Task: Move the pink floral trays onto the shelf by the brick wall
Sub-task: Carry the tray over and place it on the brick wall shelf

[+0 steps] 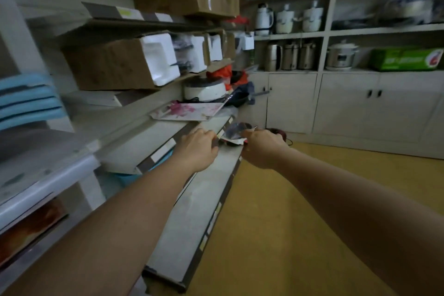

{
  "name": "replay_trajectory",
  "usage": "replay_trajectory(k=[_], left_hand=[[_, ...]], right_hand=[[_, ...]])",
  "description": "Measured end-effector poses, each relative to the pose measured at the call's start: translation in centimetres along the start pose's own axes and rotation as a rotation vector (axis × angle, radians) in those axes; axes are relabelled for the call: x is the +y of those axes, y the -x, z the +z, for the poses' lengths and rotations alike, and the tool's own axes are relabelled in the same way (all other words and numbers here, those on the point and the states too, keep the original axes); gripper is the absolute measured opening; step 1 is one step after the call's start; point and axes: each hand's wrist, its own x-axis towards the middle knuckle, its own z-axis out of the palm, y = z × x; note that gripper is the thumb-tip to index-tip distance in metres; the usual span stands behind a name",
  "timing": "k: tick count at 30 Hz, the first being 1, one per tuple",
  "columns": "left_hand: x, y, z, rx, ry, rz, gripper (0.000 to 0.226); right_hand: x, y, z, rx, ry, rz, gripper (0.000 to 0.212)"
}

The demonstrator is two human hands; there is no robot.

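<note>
A pink floral tray (189, 111) lies flat on a middle shelf of the rack on the left, its front edge overhanging the shelf lip. Below it, both my arms reach forward over the lowest shelf (192, 211). My left hand (198, 148) has its fingers curled at the left edge of a crinkled, dark and white wrapped item (234, 132). My right hand (260, 149) pinches the right edge of the same item. The item is blurred and partly hidden by my hands, so I cannot tell whether it is a tray.
Cardboard boxes (115, 65) with white foam fill the upper shelves. A white cooker (205, 90) stands behind the floral tray. Blue trays (26, 101) are stacked at far left. White cabinets (346, 103) with kettles and pots line the back wall. Yellow floor (276, 235) lies to the right.
</note>
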Motion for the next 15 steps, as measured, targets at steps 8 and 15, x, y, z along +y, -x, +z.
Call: replay_trajectory(k=[8,15], left_hand=[[0.7,-16.8,6.0,-0.051,-0.064,-0.097,0.043],[1.4,-32.1,10.3,-0.097,-0.032,-0.211,0.043]], right_hand=[[8.6,-16.2,3.3,-0.037,-0.028,-0.096,0.051],[14.9,-31.9,4.0,-0.114,-0.012,-0.183,0.049]])
